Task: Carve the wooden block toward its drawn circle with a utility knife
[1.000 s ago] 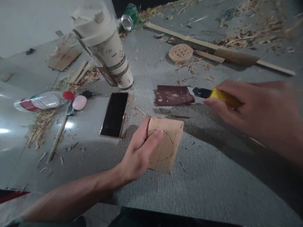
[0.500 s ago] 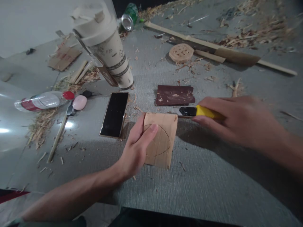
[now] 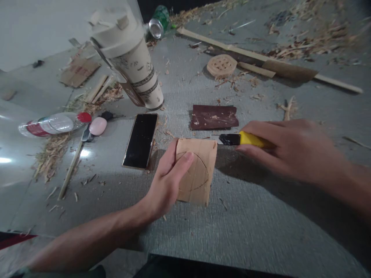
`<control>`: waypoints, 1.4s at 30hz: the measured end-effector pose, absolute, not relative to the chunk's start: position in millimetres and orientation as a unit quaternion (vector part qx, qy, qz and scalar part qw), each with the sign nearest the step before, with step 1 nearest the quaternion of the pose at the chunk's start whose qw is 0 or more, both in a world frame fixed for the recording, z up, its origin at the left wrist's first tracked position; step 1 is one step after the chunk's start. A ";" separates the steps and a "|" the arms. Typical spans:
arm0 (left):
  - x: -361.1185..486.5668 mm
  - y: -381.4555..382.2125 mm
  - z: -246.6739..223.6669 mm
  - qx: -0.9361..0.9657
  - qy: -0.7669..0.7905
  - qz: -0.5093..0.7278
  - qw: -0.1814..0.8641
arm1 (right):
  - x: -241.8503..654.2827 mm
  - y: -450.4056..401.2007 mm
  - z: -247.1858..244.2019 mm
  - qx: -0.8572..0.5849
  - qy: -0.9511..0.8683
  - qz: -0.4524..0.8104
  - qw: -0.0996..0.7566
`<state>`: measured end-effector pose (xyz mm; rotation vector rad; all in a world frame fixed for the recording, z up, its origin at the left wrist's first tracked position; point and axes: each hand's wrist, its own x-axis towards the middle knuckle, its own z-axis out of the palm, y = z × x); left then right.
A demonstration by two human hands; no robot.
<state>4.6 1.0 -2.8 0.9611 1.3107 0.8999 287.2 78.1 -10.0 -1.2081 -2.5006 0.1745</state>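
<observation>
My left hand (image 3: 169, 179) grips a flat block of pale wood (image 3: 198, 173) by its left side, thumb across the top face. A dark curved line is drawn on that face. In my right hand (image 3: 290, 148) is a yellow and black utility knife (image 3: 232, 139), its blade pointing left at the upper right corner of the wood block. Whether the blade touches the wood I cannot tell. Just beyond the block lies a folded piece of dark red sandpaper (image 3: 214, 117), dusted with wood bits.
A phone (image 3: 141, 141) lies left of the block, with a tall patterned cup (image 3: 139, 65) behind it. Farther left are a plastic bottle (image 3: 55, 123) and a pink oval object (image 3: 97, 126). A carved wooden disc (image 3: 222, 65), long sticks (image 3: 290, 67), a green can (image 3: 159, 22) and shavings lie beyond.
The knife and my right hand have shifted very slightly downward, near the block's upper right corner. My left hand and the wood block look almost unmoved.
</observation>
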 end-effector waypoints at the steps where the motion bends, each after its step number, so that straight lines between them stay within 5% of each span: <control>1: 4.5 1.1 -3.0 0.416 0.566 0.386 0.599 | 287.2 77.9 -10.0 -0.432 -0.883 0.065 0.175; 14: 3.9 0.1 -3.7 0.406 0.563 0.389 0.606 | 286.0 74.9 -7.6 -0.420 -0.884 0.043 0.201; 28: 4.5 3.8 -4.8 0.437 0.557 0.392 0.587 | 277.7 69.3 -12.0 -0.217 -0.949 0.127 0.192; 42: 5.4 1.0 -2.8 0.480 0.530 0.381 0.587 | 294.5 78.5 -5.6 -0.435 -0.877 0.000 0.202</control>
